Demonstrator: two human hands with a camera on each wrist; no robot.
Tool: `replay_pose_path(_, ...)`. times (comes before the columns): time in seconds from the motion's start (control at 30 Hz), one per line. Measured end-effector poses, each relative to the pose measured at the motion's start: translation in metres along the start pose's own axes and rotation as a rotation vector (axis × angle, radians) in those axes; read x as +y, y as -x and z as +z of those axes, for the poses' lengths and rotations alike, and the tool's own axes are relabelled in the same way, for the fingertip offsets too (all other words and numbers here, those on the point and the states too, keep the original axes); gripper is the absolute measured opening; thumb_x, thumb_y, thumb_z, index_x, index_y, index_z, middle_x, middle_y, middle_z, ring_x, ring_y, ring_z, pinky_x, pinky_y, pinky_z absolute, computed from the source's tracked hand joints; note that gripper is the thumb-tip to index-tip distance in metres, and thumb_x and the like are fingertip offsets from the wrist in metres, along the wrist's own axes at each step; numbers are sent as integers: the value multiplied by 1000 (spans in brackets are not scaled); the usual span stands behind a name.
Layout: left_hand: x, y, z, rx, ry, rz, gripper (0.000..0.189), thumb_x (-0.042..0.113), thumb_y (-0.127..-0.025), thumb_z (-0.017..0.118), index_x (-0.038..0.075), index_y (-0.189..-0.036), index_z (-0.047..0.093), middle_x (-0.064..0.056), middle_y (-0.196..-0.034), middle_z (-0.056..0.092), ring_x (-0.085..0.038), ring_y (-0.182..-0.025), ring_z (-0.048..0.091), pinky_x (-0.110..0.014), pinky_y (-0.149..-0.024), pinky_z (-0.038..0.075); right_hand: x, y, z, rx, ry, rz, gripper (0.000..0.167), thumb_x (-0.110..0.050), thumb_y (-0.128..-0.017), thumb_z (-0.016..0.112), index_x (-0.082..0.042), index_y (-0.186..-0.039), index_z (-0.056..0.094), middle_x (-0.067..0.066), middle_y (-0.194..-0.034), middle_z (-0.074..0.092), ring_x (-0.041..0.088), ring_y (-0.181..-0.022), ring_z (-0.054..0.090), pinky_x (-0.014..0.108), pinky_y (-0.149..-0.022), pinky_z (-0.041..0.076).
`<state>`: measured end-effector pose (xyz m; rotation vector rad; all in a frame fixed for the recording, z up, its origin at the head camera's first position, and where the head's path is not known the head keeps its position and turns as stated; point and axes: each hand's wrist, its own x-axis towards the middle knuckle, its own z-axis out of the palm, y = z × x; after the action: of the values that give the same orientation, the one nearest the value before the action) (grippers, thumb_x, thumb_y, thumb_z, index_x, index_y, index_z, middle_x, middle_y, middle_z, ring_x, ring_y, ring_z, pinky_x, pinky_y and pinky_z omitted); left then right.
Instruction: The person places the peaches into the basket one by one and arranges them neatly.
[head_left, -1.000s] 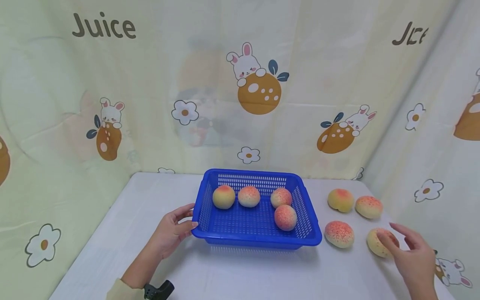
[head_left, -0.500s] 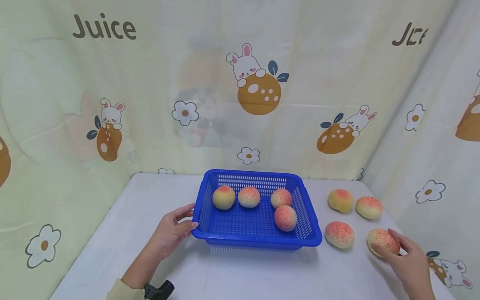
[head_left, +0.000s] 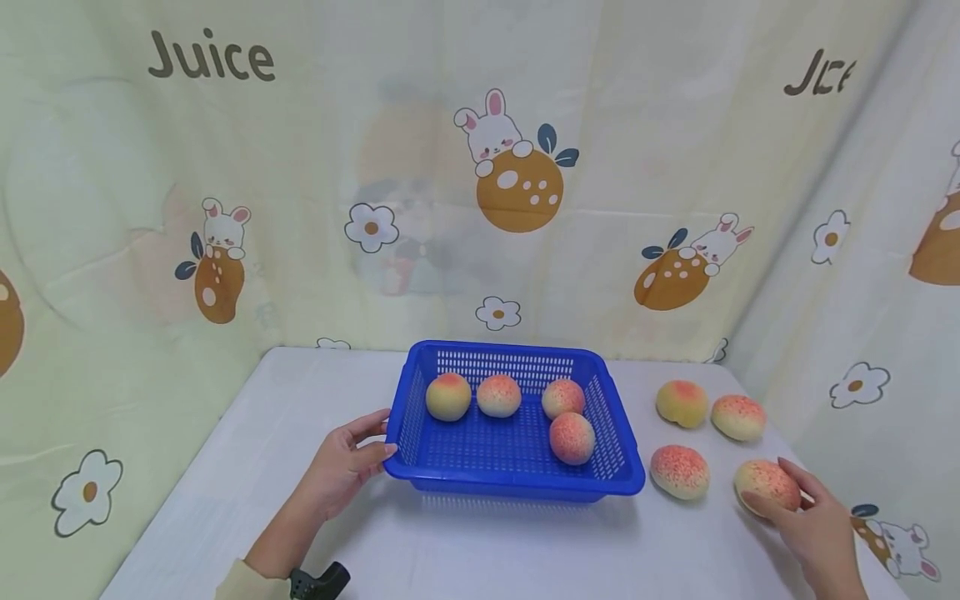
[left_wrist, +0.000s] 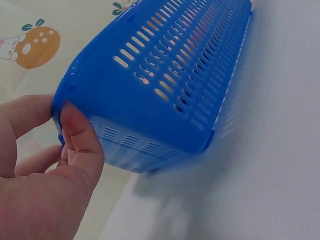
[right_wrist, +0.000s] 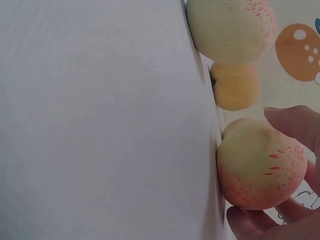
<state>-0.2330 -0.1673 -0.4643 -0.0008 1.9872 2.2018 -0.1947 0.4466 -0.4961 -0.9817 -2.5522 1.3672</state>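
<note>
I'm watching the right hand (head_left: 813,521) gripping a peach (head_left: 767,485) that's sitting on the table (head_left: 525,554), right of the basket (head_left: 517,482); the left hand (head_left: 341,462) is pinching the basket's edge. The peach is looking light, perhaps soft, so I'm favouring gentle pressure round its widest part.

The basket (head_left: 517,485) is blue, the rightmost peach (head_left: 771,481) red-speckled cream.
</note>
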Motion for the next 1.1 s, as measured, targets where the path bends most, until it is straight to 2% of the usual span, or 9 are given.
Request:
replay_pose_path(0.13, -2, -1, -1, -15, 11, 4, 62, 2, -94, 71, 7, -152, 48, -17, -136, 49, -20, -103, 65, -27, -85, 60, 2, -3, 2, 18, 1, 11, 108, -52, -83, 82, -16, -164, 20, 26, -165, 25, 47, -134, 34, 59, -100, 43)
replay_pose_path(0.37, -3, 0, -1, -34, 20, 14, 65, 2, -94, 71, 6, -154, 45, -16, -135, 48, -19, -103, 64, -26, -86, 59, 2, -5, 2, 24, -8, 20, 106, -47, -83, 84, -15, -164, 22, 24, -166, 23, 47, -133, 34, 59, -101, 44)
replay_pose_path(0.6, -4, 0, -2, -31, 35, 16, 64, 1, -94, 70, 7, -153, 46, -14, -132, 49, -19, -103, 63, -25, -85, 59, -1, -3, 2, 34, 3, 13, 105, -51, -82, 84, -17, -163, 26, 21, -165, 29, 41, -127, 38, 39, -83, 43)
replay_pose_path(0.93, -5, 0, -1, -30, 49, 20, 64, 1, -95, 68, 6, -154, 44, -15, -134, 48, -21, -108, 62, -25, -87, 59, -12, 9, 3, 39, -2, -19, 102, -58, -82, 79, -24, -163, 28, 16, -167, 29, 37, -128, 38, 29, -77, 42)
replay_pose_path(1.03, -6, -1, -1, -32, 59, 20, 63, 0, -96, 67, 6, -154, 44, -15, -134, 48, -21, -111, 61, -26, -88, 59, -17, 16, 2, 49, 0, -38, 100, -58, -83, 79, -25, -163, 28, 15, -167, 29, 37, -130, 38, 24, -73, 43)
replay_pose_path(1.1, -6, 0, -1, -38, 64, 24, 63, -1, -96, 66, 5, -154, 43, -15, -134, 47, -21, -111, 60, -25, -88, 59, -21, 19, 2, 66, 5, -53, 99, -58, -82, 79, -27, -162, 30, 15, -165, 32, 34, -126, 40, 20, -66, 44)
